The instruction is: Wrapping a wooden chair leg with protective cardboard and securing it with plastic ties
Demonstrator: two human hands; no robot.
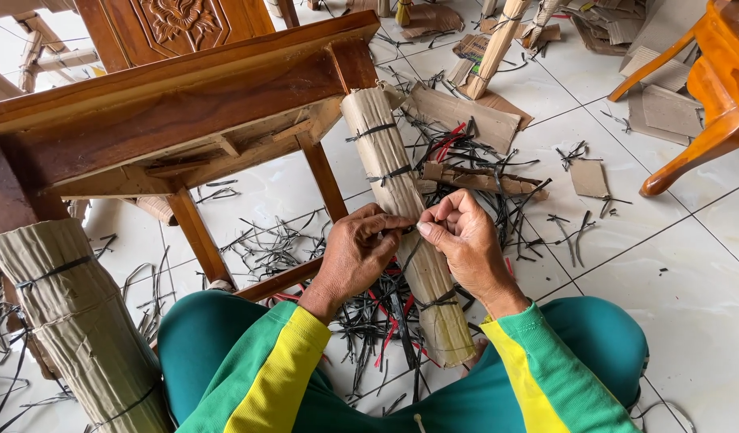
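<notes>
While both hands meet at mid-leg, left hand (355, 255) & right hand (463, 238) each pinch black strap (407, 231) round cardboard-wrapped table leg (401, 216). Step: cinching/tying wrap. Next likely needs a tight pull w/o tearing cardboard. Strap offcuts (466, 152) litter tile floor (682, 281).

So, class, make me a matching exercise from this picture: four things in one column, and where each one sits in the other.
Things:
1. left hand
2. orange chair
3. strap offcuts
4. left wrapped leg

Places:
A. far right, on the tiles
B. bottom left corner
C. on the middle wrapped leg, fingers facing the right hand
D. scattered on the floor

Pairs: 1-C, 2-A, 3-D, 4-B
</notes>
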